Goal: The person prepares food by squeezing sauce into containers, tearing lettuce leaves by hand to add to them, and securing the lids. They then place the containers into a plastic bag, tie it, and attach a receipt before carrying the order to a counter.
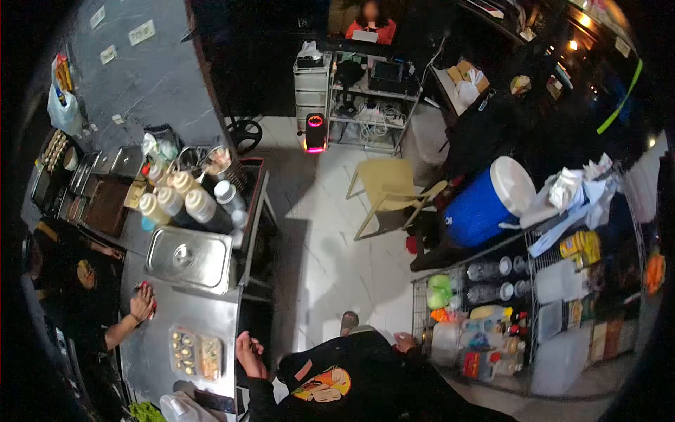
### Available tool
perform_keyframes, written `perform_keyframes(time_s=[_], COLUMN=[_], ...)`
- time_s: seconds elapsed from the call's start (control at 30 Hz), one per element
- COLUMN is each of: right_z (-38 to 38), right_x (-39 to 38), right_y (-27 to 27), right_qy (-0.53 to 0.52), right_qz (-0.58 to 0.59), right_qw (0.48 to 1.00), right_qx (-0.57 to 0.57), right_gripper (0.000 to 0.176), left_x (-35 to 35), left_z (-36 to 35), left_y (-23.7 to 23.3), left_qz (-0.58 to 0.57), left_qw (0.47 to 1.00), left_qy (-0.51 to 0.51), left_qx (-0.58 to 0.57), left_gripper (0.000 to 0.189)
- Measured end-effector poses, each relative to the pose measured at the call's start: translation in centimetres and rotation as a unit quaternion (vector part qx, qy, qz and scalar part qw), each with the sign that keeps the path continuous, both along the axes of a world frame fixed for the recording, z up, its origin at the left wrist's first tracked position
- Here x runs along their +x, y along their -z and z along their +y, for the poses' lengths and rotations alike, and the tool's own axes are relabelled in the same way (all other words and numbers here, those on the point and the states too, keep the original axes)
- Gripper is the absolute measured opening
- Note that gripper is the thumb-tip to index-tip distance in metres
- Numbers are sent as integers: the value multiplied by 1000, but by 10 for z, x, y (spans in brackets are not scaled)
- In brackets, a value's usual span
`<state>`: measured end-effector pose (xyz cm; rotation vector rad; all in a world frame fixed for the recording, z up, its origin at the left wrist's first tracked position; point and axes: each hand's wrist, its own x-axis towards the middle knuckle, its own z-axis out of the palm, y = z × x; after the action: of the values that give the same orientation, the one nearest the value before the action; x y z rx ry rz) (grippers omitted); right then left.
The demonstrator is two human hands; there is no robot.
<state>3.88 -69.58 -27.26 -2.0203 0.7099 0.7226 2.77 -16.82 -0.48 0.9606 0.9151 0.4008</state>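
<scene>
My left hand point(252, 354) is raised beside the right edge of the steel counter point(148, 352), its fingers loosely apart with nothing in them. Nearest to it on the counter is a clear tray point(210, 357) of food in two sections, one with several small round pieces. My right hand point(404, 342) hangs at my other side near the wire shelf; its fingers look curled, and what they hold, if anything, is too small to tell. A large steel lid point(188, 257) lies farther up the counter, below several squeeze bottles point(184, 193).
A co-worker's hand point(142, 302) rests on something red at the counter's left. Ahead are a yellow chair point(384, 184) and a wheeled rack point(373, 91). A blue drum point(478, 207) and a loaded wire shelf point(418, 302) stand right. Another person point(385, 29) sits at the back.
</scene>
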Motion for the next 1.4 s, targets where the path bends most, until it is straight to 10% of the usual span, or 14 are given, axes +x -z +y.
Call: perform_keyframes(time_s=[0.1,0.3,0.5,0.6,0.63,0.7,0.87,1.23,1.4], right_z=[-7,40,41,30,-23,-33,2,81,70], right_x=[104,332,516,576,582,597,615,857,975], right_y=[-13,-64,-45,-58,16,43,-24,3,4], right_qy=[112,0,356,365,440,410,477,514,535], right_qz=[-209,-96,-158,-209,-151,-116,-58,-35,-103], right_qw=[922,965,853,872,753,838,858,831,806], right_qx=[307,244,346,249,465,342,184,207,232], right_gripper=[24,48,77,46,37,39,39,39,39], left_x=[86,192,320,437,471,569,763,998,1129], left_z=[-38,-58,-44,-25,-22,-9,21,12,-38], left_y=[-25,-27,24,50,50,25,-31,-22,-36], left_qz=[-15,-1,53,6,-7,-24,-65,59,53], left_qw=[996,983,982,980,979,975,955,961,877], left_qy=[86,184,180,198,203,222,281,269,478], left_qx=[3,18,-11,-24,-29,-3,67,-8,-10], left_gripper=[17,17,17,20,21,24,23,22,29])
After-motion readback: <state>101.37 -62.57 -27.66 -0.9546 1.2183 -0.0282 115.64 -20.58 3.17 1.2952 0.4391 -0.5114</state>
